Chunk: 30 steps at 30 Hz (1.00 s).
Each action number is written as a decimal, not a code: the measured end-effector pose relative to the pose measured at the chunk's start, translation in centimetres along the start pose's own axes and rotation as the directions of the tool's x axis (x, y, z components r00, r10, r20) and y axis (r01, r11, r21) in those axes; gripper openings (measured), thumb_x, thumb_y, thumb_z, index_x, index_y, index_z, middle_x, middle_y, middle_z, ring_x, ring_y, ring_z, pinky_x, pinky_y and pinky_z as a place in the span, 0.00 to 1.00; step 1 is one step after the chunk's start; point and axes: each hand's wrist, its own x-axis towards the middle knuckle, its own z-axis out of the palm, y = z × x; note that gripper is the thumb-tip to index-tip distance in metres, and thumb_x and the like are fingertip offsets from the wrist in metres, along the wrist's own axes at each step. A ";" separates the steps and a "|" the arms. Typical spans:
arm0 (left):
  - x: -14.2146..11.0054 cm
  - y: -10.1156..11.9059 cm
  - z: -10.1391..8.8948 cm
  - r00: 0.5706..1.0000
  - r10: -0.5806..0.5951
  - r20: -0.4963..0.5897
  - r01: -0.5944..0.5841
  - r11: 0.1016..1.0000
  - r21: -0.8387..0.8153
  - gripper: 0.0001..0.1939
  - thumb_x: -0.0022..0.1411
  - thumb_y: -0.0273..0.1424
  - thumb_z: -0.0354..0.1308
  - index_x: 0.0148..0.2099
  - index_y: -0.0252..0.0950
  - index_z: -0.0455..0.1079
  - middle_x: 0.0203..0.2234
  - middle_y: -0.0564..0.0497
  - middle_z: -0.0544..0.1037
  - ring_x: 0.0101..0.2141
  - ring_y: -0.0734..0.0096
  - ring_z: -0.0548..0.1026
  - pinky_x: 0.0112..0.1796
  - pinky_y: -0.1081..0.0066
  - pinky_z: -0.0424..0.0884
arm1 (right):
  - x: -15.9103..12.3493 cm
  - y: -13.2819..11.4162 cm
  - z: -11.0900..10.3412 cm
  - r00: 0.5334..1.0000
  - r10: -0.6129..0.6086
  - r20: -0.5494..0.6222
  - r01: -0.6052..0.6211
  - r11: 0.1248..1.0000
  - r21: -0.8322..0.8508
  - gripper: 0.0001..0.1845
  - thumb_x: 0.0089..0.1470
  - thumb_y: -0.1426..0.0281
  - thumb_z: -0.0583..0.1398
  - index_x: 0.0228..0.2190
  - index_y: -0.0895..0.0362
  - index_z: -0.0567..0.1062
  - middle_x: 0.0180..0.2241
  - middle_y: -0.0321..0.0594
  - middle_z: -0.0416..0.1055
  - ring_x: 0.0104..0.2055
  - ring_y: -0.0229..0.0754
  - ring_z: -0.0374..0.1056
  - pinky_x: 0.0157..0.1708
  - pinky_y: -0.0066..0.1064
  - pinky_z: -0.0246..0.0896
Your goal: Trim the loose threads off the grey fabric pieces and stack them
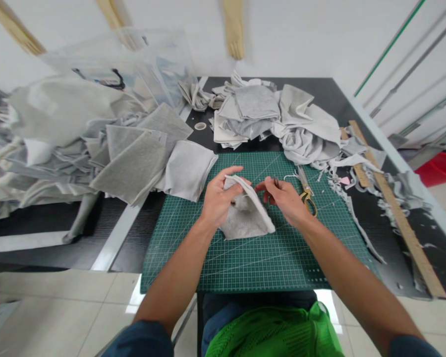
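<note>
My left hand [218,199] is closed on a folded piece of grey cloth [245,221], with the thumb on top near its upper corner. The cloth's thick pale edge slants down to the right, and its lower part hangs over the green cutting mat [223,267]. Just right of that edge is my right hand [280,197], its fingers pinched together. Something small and dark shows at these fingers, too little of it to name. Scissors [306,192] with gold handles lie on the mat beyond my right hand.
Grey cloth pieces [134,163] are heaped on the left, before a clear plastic box [163,64]. More folded cloth [256,104] is stacked at the back. A roll of tape [200,126] lies between. Along the right are a wooden ruler [405,223] and fabric scraps [351,203].
</note>
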 end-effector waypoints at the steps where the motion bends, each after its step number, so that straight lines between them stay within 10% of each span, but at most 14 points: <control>1: 0.1 -0.1 -0.1 1.000 0.017 -0.025 -0.017 1.000 -0.005 0.24 0.55 0.32 0.72 0.54 0.39 0.74 0.35 0.50 0.84 0.36 0.69 0.81 0.42 0.68 0.76 | 0.0 -0.2 0.1 0.997 0.025 0.069 -0.025 1.000 -0.009 0.30 0.62 0.42 0.56 0.32 0.56 0.80 0.22 0.35 0.69 0.25 0.38 0.63 0.25 0.30 0.56; 12: 1.5 -0.5 -1.8 0.969 0.153 -0.192 -0.144 0.988 0.063 0.18 0.58 0.35 0.70 0.50 0.39 0.74 0.39 0.48 0.85 0.39 0.68 0.82 0.44 0.66 0.77 | 0.1 1.0 -2.3 0.931 0.051 0.361 0.009 0.987 -0.161 0.12 0.51 0.62 0.67 0.35 0.58 0.80 0.28 0.33 0.72 0.30 0.37 0.62 0.32 0.30 0.56; 22: 0.8 -0.6 -1.6 0.937 0.315 -0.153 -0.171 0.794 0.583 0.16 0.61 0.30 0.65 0.52 0.39 0.78 0.41 0.48 0.85 0.43 0.62 0.82 0.48 0.62 0.75 | 0.5 2.5 -2.7 0.977 -0.084 -0.194 0.001 0.920 -0.391 0.09 0.48 0.66 0.67 0.27 0.54 0.71 0.21 0.28 0.60 0.25 0.37 0.57 0.24 0.30 0.50; 30: 0.1 -0.4 -1.0 0.924 0.382 -0.026 -0.257 0.670 0.697 0.10 0.62 0.32 0.66 0.46 0.41 0.82 0.41 0.49 0.84 0.44 0.63 0.81 0.51 0.62 0.74 | -0.5 0.8 -2.1 0.969 -0.151 0.194 0.236 0.797 -0.556 0.34 0.50 0.53 0.69 0.55 0.54 0.74 0.47 0.44 0.77 0.45 0.48 0.72 0.45 0.39 0.65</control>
